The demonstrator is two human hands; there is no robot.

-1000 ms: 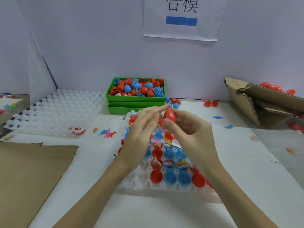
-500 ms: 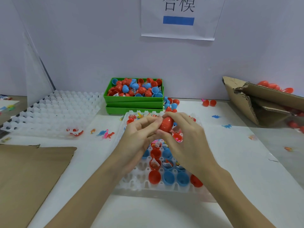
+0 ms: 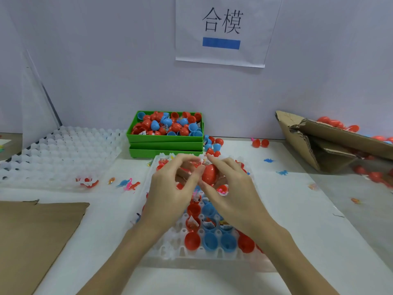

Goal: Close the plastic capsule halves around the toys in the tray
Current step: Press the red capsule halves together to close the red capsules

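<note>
From the head camera, both hands meet above the far half of the white tray (image 3: 170,253). The right hand (image 3: 230,188) pinches a red capsule (image 3: 209,173) between thumb and fingers, holding it upright just over the tray's cells. The left hand (image 3: 173,188) has fingers loosely curled beside the capsule; motion blur makes it hard to tell whether its fingertips touch the shell, so its grip cannot be settled. Open red and blue halves (image 3: 209,241) with toys inside fill the near rows. Judging from this, the risk is a seam only half snapped: uneven squeezing could pop the halves apart, spill the toy, or knock neighbouring halves askew.
</note>
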